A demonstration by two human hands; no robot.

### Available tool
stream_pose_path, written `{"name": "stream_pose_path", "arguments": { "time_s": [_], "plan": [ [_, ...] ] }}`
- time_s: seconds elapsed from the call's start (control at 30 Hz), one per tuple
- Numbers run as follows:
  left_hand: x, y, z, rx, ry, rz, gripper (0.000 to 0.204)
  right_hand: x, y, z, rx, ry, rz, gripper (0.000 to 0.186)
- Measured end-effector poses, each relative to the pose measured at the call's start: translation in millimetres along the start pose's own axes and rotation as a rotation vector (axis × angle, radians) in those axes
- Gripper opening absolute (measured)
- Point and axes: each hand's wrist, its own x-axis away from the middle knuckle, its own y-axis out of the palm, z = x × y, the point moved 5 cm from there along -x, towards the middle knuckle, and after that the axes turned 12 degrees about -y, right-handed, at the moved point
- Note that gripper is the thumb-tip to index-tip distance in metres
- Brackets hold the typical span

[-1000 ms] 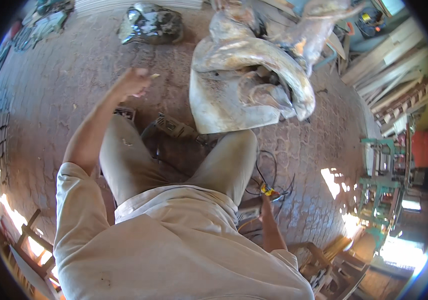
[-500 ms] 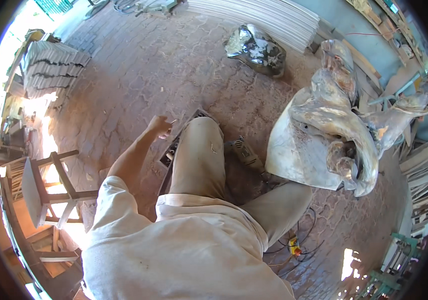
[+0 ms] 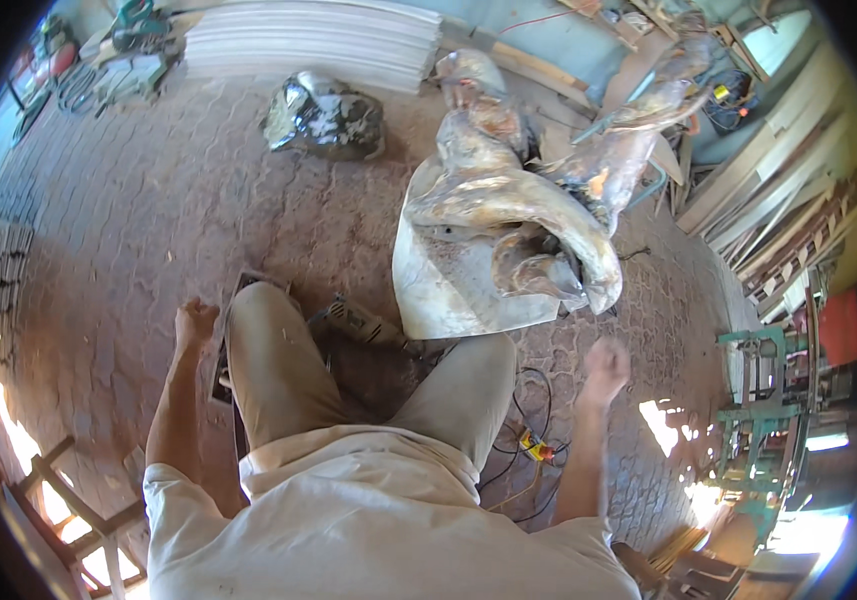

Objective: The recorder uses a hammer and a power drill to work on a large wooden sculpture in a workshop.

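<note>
My left hand (image 3: 196, 322) is held out beside my left knee, above the brick paving. Its fingers are curled in, and whatever they may hold does not show. On the other side, my right hand (image 3: 606, 370) is raised past my right knee, slightly blurred, with its fingers seemingly folded. Nearest to it is a large twisted driftwood piece (image 3: 548, 210) with a pale, smooth, flat-sided base (image 3: 448, 290). Between my legs sits a dusty slotted metal casing (image 3: 356, 322), partly hidden. A narrow dark box-like object (image 3: 220, 375) shows along my left leg.
A shiny dark, silvery lump (image 3: 323, 115) lies on the paving ahead. Behind it are stacked pale boards (image 3: 313, 40). Black cables and a yellow-and-red connector (image 3: 536, 446) lie by my right leg. Green metal frames (image 3: 756, 400) stand at right, a wooden frame (image 3: 78, 500) at lower left.
The view has swung right, so the driftwood and lump appear further left. My right hand has come into view. The small pale stick in my left fingers no longer shows.
</note>
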Motion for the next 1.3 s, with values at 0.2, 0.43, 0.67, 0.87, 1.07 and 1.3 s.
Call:
{"name": "stream_pose_path", "arguments": {
  "time_s": [0.2, 0.43, 0.67, 0.87, 1.07, 1.3],
  "plan": [
    [20.0, 22.6, 151.5, 0.126, 0.518, -0.049, 0.021, -112.4, 122.3, -208.6, 0.096, -0.519, -0.086, 0.019],
    [143.0, 123.5, 192.9, -0.513, 0.530, -0.599, 0.035, -129.7, 192.8, -224.1, 0.640, -0.447, -0.429, 0.047],
    [153.5, 117.5, 195.1, -0.374, 0.584, -0.562, 0.037, -119.5, 177.4, -210.5, 0.632, -0.412, -0.553, 0.052],
    [147.6, 111.5, 196.0, -0.345, 0.459, -0.628, 0.041, -109.3, 173.3, -203.0, 0.453, -0.432, -0.372, 0.052],
    [151.1, 110.3, 196.4, -0.331, 0.500, -0.654, 0.040, -106.4, 169.1, -188.8, 0.411, -0.429, -0.258, 0.059],
    [149.1, 108.2, 194.2, -0.246, 0.539, -0.599, 0.032, -102.0, 164.3, -185.9, 0.600, -0.673, -0.256, 0.047]
  ]
}}
